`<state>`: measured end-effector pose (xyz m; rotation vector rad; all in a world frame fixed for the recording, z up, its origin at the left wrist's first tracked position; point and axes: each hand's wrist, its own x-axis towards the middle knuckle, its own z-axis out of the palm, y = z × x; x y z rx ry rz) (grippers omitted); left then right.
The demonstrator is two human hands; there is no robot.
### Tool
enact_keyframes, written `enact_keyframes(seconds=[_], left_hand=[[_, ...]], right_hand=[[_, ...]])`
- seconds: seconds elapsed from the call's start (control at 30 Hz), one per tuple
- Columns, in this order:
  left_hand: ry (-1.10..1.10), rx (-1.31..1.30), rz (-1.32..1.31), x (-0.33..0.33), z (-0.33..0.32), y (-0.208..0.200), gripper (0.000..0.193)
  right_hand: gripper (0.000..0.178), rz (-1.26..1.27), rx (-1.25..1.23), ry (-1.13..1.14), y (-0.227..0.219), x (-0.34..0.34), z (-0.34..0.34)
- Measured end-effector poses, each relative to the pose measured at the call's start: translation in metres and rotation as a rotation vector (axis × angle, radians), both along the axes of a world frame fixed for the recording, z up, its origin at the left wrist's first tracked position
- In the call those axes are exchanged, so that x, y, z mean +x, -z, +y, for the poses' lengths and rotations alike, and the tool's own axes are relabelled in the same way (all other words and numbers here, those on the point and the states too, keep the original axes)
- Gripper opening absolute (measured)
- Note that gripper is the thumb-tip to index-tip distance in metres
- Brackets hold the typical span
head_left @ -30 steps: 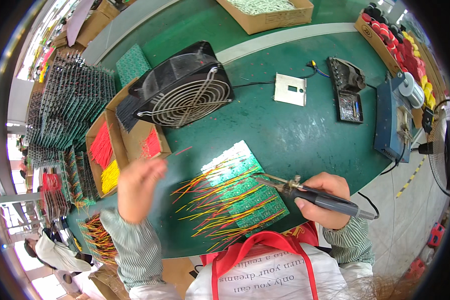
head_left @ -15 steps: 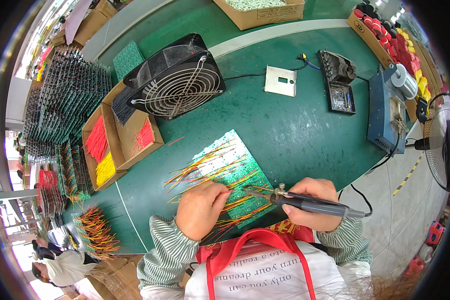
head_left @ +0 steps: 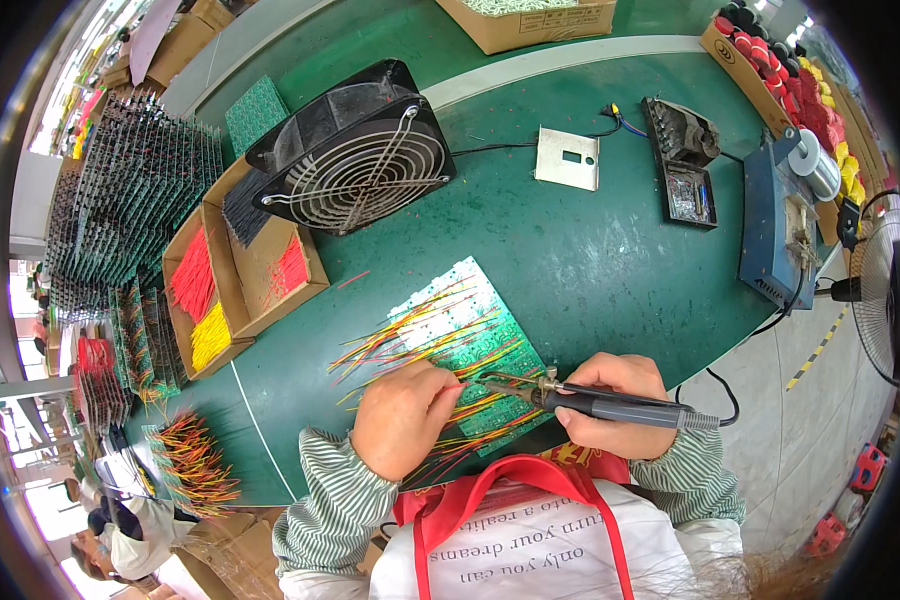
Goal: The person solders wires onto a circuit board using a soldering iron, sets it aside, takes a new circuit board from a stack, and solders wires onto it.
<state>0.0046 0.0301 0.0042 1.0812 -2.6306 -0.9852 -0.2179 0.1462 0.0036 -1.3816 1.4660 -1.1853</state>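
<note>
1 soldering iron [head_left: 625, 409] is held in the right hand [head_left: 615, 392], with the fingers wrapped around its dark handle and its tip directed left. The left hand [head_left: 402, 418] pinches 1 red wire [head_left: 461, 386] between thumb and forefinger, just beside that tip; whether wire and tip touch cannot be told.

Beneath both is a green circuit board [head_left: 515, 352], lying flat on the green table [head_left: 620, 265] directly before the person. Rows of red and yellow leads [head_left: 370, 348] extend from the board to the left, partly hidden by the left hand.

Further left, near the table edge, lies a wired board [head_left: 192, 460] thick with similar leads. Beyond the work, a divided cardboard box [head_left: 275, 318] contains red and yellow wire bundles; a black fan [head_left: 365, 175] with a wire guard stands against it. Tall stacks of boards [head_left: 140, 190] occupy the far left.

On the far side of the table lie a pale metal plate [head_left: 568, 160] and a black tray [head_left: 688, 195]. At right stands a blue unit [head_left: 768, 245] with 1 solder spool [head_left: 815, 168].
</note>
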Motion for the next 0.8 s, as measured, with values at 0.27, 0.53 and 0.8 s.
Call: enact_keyframes(seconds=[0.27,0.53,0.8], left_hand=[[0.01,-0.007,-0.029,-0.001,0.0,-0.002,0.011],[-0.078,-0.102,0.046,-0.013,0.003,-0.019,0.007],[-0.021,-0.034,0.042,-0.028,0.004,0.002,0.01]], right_hand=[[0.019,0.014,-0.033,0.012,-0.005,-0.005,0.001],[0.018,0.063,-0.024,0.053,-0.011,-0.017,0.01],[0.017,0.055,-0.03,0.075,-0.009,-0.017,0.009]])
